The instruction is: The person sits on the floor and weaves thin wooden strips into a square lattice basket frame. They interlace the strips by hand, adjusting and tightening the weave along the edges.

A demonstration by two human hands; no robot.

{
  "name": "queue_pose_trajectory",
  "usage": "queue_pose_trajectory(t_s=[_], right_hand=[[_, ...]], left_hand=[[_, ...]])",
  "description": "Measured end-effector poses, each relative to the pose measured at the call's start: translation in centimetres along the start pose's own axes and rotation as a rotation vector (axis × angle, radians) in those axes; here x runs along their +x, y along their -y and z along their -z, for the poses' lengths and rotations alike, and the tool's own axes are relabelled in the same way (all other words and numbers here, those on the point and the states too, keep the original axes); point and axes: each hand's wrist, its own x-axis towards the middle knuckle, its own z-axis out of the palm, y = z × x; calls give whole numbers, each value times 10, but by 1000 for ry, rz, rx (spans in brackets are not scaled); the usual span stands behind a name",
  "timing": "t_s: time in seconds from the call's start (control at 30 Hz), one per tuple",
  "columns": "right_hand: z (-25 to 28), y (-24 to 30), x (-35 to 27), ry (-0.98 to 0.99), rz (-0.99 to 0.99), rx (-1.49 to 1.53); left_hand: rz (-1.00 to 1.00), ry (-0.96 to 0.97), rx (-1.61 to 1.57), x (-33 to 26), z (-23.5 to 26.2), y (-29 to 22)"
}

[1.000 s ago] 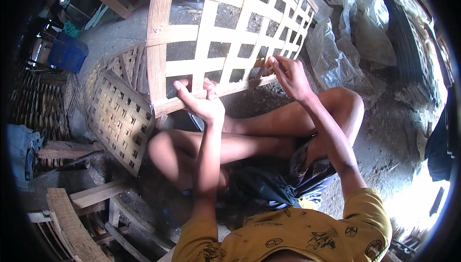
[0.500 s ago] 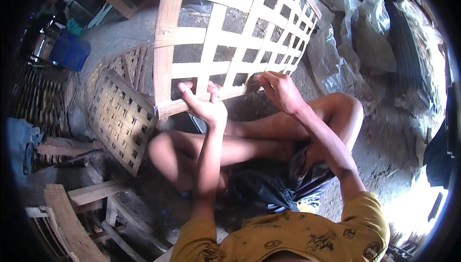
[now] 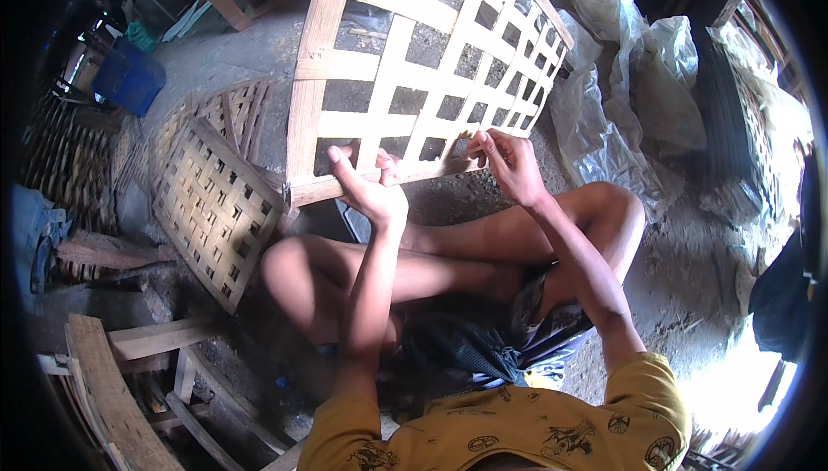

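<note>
Now both hands sit lower on the woven panel (image 3: 431,65): left hand (image 3: 366,186) grips its bottom strip, right hand (image 3: 509,160) fingers pinch a strip end.

Matt pale bamboo lattice panel (image 3: 414,74) (rough-edged strips), glossy clear plastic bags (image 3: 638,83)

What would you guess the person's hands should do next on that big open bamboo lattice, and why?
Probably press the loose strip end down tight against the bottom slat. The left hand grips the lower edge of the woven bamboo panel, steadying it, while the right hand pinches a strip right at that edge, where the weave seems unfinished. This is only a guess; the strip end itself is hidden by the fingers.
</note>
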Motion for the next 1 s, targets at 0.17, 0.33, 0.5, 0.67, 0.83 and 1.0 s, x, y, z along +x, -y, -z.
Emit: queue_pose_trajectory(t_s=[0.17,0.33,0.5,0.67,0.83,1.0], right_hand=[[-7,10,-4,27,70,-224],[-9,11,-9,122,-20,-51],[0,14,-2,109,-113,159],[-6,14,-6,162,-166,484],[-15,17,-12,189,-197,532],[-20,25,-12,104,-178,378]], left_hand=[[7,14,2,0,0,-1],[-4,20,-3,0,0,-2],[19,-30,18,-3,-4,-6],[9,-9,7,-5,-8,-10],[4,16,-3,-6,-7,-7],[-26,30,-4,-4,-5,-3]])
